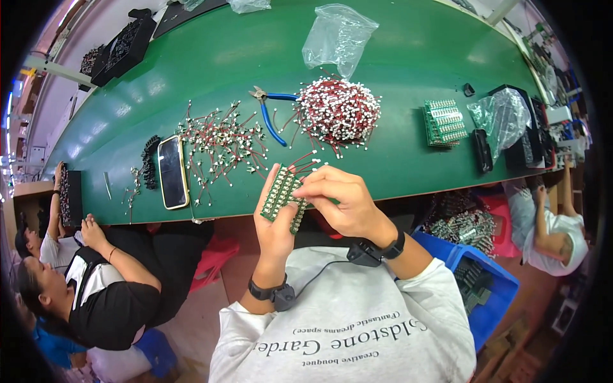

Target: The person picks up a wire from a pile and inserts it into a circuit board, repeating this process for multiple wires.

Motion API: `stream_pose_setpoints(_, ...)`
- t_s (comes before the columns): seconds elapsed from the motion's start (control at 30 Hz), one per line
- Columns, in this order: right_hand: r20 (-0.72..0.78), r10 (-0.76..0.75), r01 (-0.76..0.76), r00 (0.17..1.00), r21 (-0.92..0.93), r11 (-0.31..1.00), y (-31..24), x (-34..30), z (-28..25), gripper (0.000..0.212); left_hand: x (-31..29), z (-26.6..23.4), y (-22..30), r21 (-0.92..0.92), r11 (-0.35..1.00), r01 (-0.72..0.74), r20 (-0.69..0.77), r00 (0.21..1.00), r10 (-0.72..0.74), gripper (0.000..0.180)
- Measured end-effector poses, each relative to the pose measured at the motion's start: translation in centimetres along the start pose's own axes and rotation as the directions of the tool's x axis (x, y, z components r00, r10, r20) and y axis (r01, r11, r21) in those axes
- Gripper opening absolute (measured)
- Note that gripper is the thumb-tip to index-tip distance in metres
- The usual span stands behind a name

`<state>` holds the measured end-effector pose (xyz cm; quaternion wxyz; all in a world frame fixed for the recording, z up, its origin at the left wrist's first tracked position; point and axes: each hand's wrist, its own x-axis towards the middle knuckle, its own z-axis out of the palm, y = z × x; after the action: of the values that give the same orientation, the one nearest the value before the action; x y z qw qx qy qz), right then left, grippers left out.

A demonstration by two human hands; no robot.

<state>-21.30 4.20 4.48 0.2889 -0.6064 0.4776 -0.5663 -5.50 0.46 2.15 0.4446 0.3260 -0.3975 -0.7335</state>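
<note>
While red wires (306,165) stand at one end, most of the circuit board (280,193) looks bare

The left hand (274,233) grips it over the table's (408,57) near edge; the right hand (345,199) pinches at its side, on what I cannot tell. Few wires show, so little seems done. Beyond lie loose wires (223,135), stacked boards (444,123) and a wire pile (337,113), much seemingly left.

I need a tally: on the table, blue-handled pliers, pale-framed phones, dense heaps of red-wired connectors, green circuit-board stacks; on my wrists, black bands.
Pliers: 1
Phone: 1
Connector heap: 1
Board stack: 1
Black bands: 2
Total: 6
</note>
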Motion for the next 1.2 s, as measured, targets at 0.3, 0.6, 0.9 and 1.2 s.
stream_pose_setpoints(0.3, -0.169, 0.135, -0.145, 0.976, -0.046, 0.988, 0.2, -0.4, 0.7, 0.018, -0.9, 0.8, 0.1, 0.104, 0.994, -0.022, 0.062, 0.998, 0.016, 0.067)
stream_pose_setpoints(0.6, -0.203, 0.04, -0.079, 0.978, -0.189, 0.979, 0.5, -0.3, 1.6, 0.024, -1.1, 0.8, -0.2, 0.208, 0.972, -0.109, 0.089, 0.992, 0.093, 0.066)
stream_pose_setpoints(0.9, -0.084, -0.205, 0.141, 0.975, -0.481, 0.865, 0.0, 0.2, 1.9, 0.027, -0.7, -0.1, -1.0, 0.542, 0.769, -0.338, 0.201, 0.941, 0.271, 0.066)
stream_pose_setpoints(1.2, -0.139, -0.159, 0.074, 0.978, -0.479, 0.875, 0.9, 0.1, 2.6, 0.031, -1.0, -1.2, -0.9, 0.58, 0.766, -0.277, 0.188, 0.961, 0.205, 0.065)
